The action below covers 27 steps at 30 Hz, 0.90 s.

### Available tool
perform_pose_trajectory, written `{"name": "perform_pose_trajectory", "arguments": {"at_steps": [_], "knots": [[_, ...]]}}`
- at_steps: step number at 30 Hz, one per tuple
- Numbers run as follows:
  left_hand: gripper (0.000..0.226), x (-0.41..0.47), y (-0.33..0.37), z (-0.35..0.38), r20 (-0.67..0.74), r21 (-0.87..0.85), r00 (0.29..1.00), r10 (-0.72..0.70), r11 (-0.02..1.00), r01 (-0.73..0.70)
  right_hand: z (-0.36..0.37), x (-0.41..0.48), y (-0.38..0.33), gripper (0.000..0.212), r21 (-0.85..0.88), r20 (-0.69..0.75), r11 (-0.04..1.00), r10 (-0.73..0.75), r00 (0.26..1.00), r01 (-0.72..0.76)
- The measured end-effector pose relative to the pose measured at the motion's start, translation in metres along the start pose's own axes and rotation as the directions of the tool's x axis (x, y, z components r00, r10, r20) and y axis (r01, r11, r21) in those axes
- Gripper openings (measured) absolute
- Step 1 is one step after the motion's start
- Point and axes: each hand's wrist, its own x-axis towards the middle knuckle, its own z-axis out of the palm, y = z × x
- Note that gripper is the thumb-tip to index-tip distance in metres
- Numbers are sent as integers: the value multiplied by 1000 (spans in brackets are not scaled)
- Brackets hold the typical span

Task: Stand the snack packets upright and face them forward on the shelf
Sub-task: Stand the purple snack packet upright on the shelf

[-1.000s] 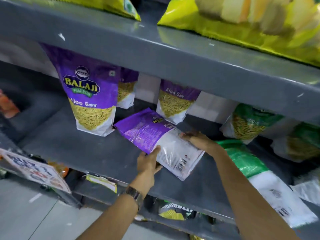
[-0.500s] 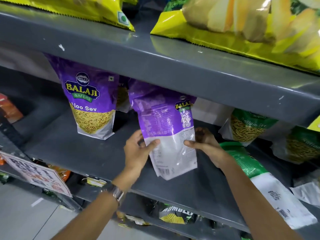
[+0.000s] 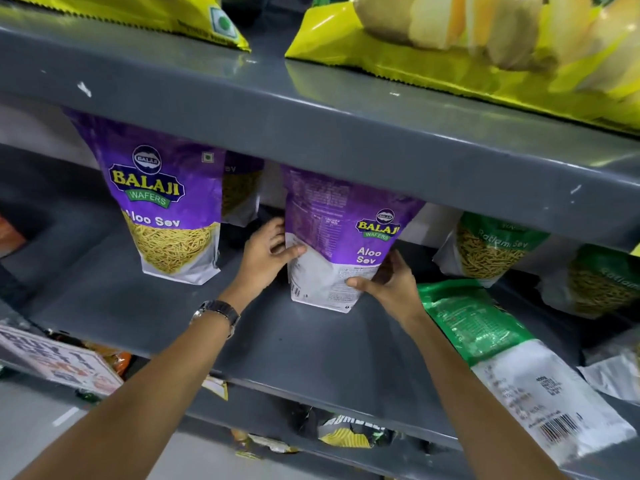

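A purple Aloo Sev packet [image 3: 332, 237] stands upright on the grey shelf [image 3: 311, 344], its printed back side toward me. My left hand [image 3: 268, 252] grips its left edge and my right hand [image 3: 389, 284] grips its lower right corner. To the left, another purple Aloo Sev packet [image 3: 166, 199] stands upright with its front facing out, and a third purple packet [image 3: 242, 188] stands behind it. A green packet [image 3: 502, 358] lies flat, back side up, at the right front of the shelf. Two green Ratlami Sev packets [image 3: 491, 247] [image 3: 602, 278] stand at the back right.
The shelf above [image 3: 311, 126] hangs low over the packet tops and carries large yellow bags [image 3: 485, 39]. A white crumpled packet [image 3: 613, 372] lies at the far right. A promo sign [image 3: 59, 362] sticks out at the lower left. More packets [image 3: 346, 431] sit on the shelf below.
The purple packet went from lying flat to upright in both hands, then moved back and down until its base rests on the shelf. My hands shifted to its lower sides.
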Motion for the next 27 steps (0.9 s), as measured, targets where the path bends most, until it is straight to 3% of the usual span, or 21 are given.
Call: {"name": "perform_pose_trajectory", "arguments": {"at_steps": [3,6,10,12,15,19,24,27], "knots": [[58,-16,0,9,-165,17,986,24,1000,-21,-9,0,-12,57,116,-23,992,-51,998,54],[46,-48,-3,24,-349,125,926,147,986,-109,-14,3,-23,42,311,-59,944,-94,994,108],[48,-88,-3,57,-193,202,964,184,969,-145,-7,-2,-32,36,248,-120,961,-99,988,127],[66,-95,-3,70,-122,261,970,210,950,-172,-3,-7,-36,45,169,-154,977,-106,982,132],[94,-95,1,80,-115,227,978,176,963,-147,1,-16,-43,55,10,-142,990,-141,980,143],[115,-90,2,81,-141,244,981,131,965,-94,8,-33,-52,43,-74,-29,975,-214,976,212],[102,-74,1,72,-115,149,987,114,984,-97,10,-45,-57,10,103,98,977,-196,976,185],[97,-67,-3,68,-97,144,991,93,986,-79,11,-41,-55,4,60,-15,977,-206,979,206]]}}
